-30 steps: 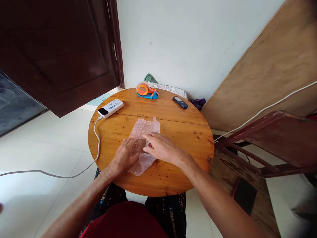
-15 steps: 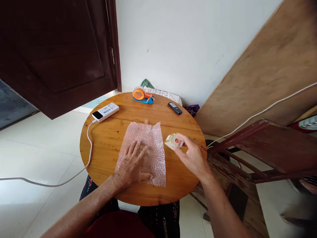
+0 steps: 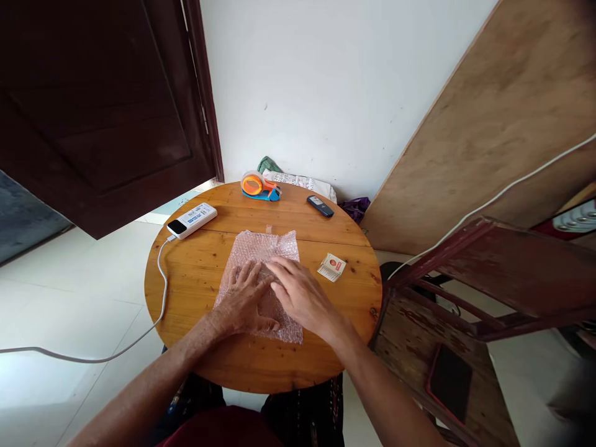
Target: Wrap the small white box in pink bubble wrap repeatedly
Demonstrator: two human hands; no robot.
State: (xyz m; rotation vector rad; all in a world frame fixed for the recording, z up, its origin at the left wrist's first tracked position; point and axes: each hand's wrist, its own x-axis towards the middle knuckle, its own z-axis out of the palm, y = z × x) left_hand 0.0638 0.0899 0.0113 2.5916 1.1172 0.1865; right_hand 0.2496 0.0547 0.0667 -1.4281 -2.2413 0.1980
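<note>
A sheet of bubble wrap (image 3: 270, 248) lies spread flat in the middle of a round wooden table (image 3: 200, 285). My left hand (image 3: 242, 304) rests palm down on its near left part with the fingers stretched out. My right hand (image 3: 298, 295) lies flat on the sheet just to the right, fingers apart, touching the left hand's fingertips. Neither hand holds anything. A small beige box with a red mark (image 3: 332, 267) lies on the bare wood to the right of the sheet, apart from my hands.
At the table's far edge sit an orange and blue tape dispenser (image 3: 257, 185) and a dark phone (image 3: 320, 206). A white power bank (image 3: 192, 220) with a trailing cable (image 3: 161, 273) lies far left. A dark door stands left, a reddish wooden chair (image 3: 484, 292) right.
The bubble wrap was unfolded and a small box taken out of it by my right hand. The box now lies on the table and my right hand has come back onto the sheet.
</note>
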